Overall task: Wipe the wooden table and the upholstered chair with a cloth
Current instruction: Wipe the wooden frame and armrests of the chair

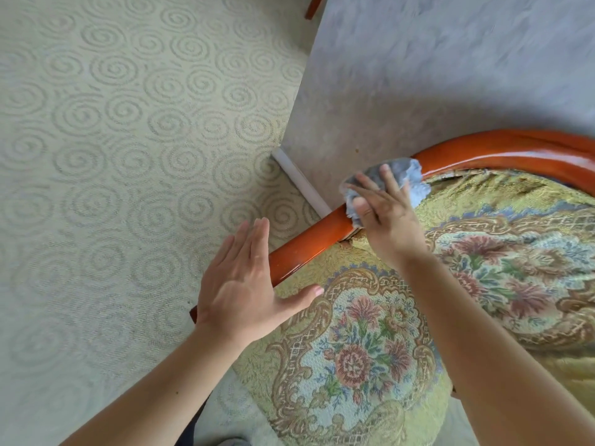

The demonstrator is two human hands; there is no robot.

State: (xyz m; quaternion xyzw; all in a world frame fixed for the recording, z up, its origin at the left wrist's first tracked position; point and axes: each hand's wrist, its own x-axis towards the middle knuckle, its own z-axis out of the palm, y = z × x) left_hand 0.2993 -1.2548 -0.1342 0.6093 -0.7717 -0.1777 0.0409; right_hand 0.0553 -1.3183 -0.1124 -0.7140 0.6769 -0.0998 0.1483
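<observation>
Two bare forearms reach up from the bottom of the frame. Left of centre, the left hand hovers flat with straight, spread fingers, holding nothing, its thumb over the chair seat's floral fabric. Right of centre, the right hand presses a grey-blue cloth onto the chair's curved orange-brown wooden rail, fingers laid nearly straight across the bunched cloth. Behind the rail, a pale grey wall fills the upper right, with a white baseboard at its foot. Swirl-patterned carpet covers the left.
</observation>
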